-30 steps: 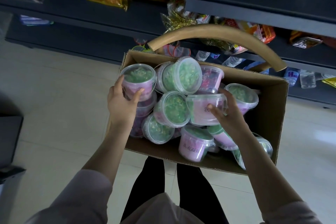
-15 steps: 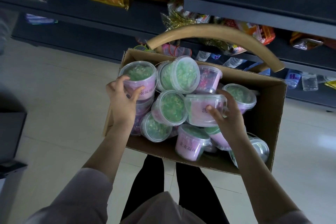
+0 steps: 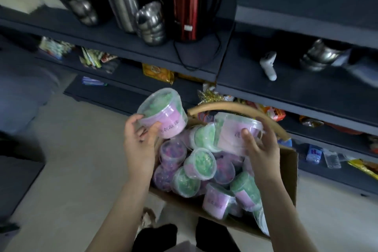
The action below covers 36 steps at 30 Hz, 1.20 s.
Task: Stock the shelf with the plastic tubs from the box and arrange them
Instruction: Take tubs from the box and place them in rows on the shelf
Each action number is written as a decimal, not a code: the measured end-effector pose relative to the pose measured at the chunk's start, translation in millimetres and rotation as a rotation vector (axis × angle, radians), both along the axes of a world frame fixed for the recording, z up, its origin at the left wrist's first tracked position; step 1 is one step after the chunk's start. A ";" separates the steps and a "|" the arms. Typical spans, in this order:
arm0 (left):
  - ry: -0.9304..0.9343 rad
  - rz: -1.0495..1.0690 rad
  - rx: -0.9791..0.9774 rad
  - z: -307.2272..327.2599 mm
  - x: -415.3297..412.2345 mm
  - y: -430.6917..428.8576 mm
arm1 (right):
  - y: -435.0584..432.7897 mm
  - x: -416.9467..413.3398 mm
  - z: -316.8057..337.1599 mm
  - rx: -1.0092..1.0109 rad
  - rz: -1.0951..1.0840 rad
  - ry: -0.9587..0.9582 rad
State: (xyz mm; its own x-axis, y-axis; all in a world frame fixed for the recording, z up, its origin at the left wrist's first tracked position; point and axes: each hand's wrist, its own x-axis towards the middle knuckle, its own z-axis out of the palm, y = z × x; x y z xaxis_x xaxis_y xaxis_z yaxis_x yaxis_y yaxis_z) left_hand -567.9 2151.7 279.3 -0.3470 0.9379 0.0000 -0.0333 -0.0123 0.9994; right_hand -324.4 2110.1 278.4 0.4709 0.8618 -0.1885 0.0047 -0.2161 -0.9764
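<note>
Over the near-left corner of the cardboard box, my left hand grips one plastic tub by its side, thumb on the pink label and fingers curled round the rim. The tub leans with its clear lid up and away from me, green pieces showing through. Just right of that and lower down, the rest of the tubs lie heaped in the box, some on their sides, with green or purple filling. Further right, a second tub is tipped on its side in my right hand — thumb pressed on its label, fingers wrapped behind it — just below a curved tan handle. Beyond, the dark shelf carries a white object and steel bowls.
</note>
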 end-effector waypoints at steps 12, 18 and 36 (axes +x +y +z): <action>-0.201 0.095 0.241 184.0 -233.8 10.1 | 57.7 -233.4 194.2 0.431 0.076 -0.023; -0.083 0.090 0.353 245.4 -354.6 14.7 | 85.8 -366.0 245.5 0.554 0.166 -0.020; 0.002 0.118 0.470 284.2 -528.1 310.8 | 386.0 -538.0 302.9 0.719 0.237 -0.170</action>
State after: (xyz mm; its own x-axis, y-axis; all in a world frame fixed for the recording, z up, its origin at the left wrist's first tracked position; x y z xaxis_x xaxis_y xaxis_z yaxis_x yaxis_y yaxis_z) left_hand -1096.0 2462.5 563.5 -0.4507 0.7902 0.4153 -0.0026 -0.4664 0.8846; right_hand -862.4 2496.1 581.3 0.2316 0.8264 0.5133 0.1338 0.4956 -0.8582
